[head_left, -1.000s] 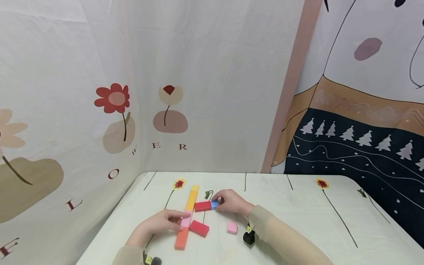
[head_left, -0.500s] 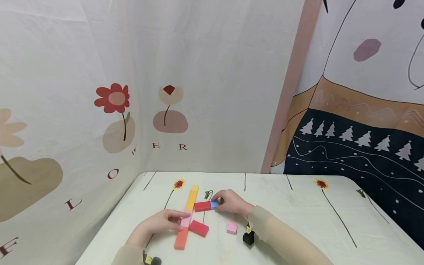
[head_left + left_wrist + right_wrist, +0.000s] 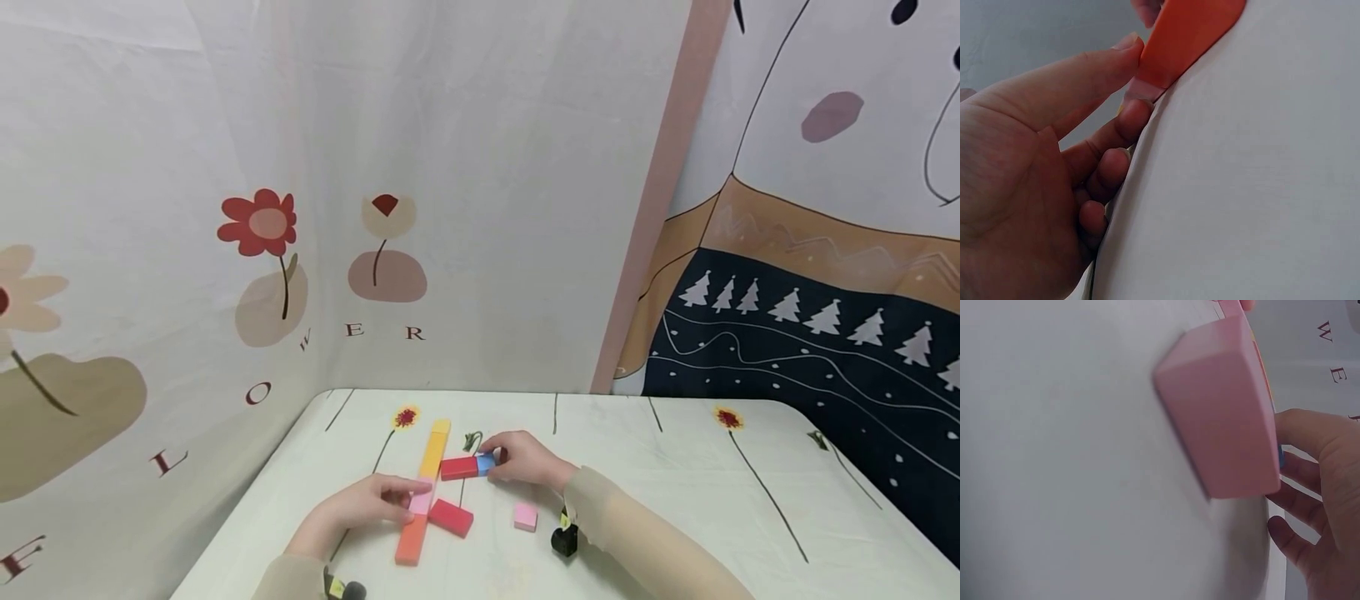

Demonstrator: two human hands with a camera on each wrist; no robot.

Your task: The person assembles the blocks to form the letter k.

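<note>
A straight row of blocks lies on the table: yellow block, pink block, orange block. My left hand pinches the pink block, thumb near its joint with the orange one; the left wrist view shows the thumb beside the orange block. To the right, a red block lies crosswise, its left end by the row. Against its other end sits a blue block, which my right hand holds between thumb and fingers. In the right wrist view this blue block is mostly hidden.
A second red block lies slanted, its corner close to the row. A small pink block stands alone below my right hand and looms large in the right wrist view. Printed cloth walls rise behind and left of the flower-patterned table.
</note>
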